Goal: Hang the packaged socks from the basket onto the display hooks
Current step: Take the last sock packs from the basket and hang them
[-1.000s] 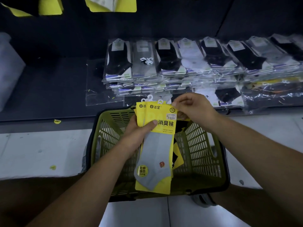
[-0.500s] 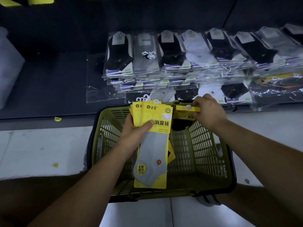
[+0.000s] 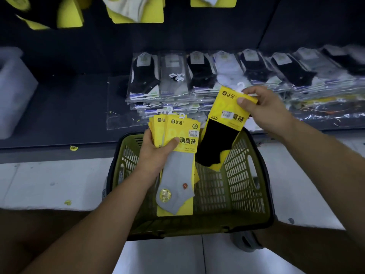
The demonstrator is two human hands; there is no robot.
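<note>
Now the left hand (image 3: pixel 156 155) is gripping fanned grey sock packs (image 3: pixel 177 178) over the basket (image 3: pixel 246 175), while the right hand (image 3: pixel 264 109), nearer the hanging packs (image 3: pixel 136 10) at twelve o'clock, is pinching the black sock pack (image 3: pixel 221 135) by its top, its length running one-to-seven o'clock.

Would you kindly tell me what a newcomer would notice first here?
Bright yellow stands out: the left hand holds a fanned bunch, grey sock in front, and the right hand pinches a black sock pack by its top, above the green basket. Behind, bagged socks lie stacked on a dark shelf.
</note>
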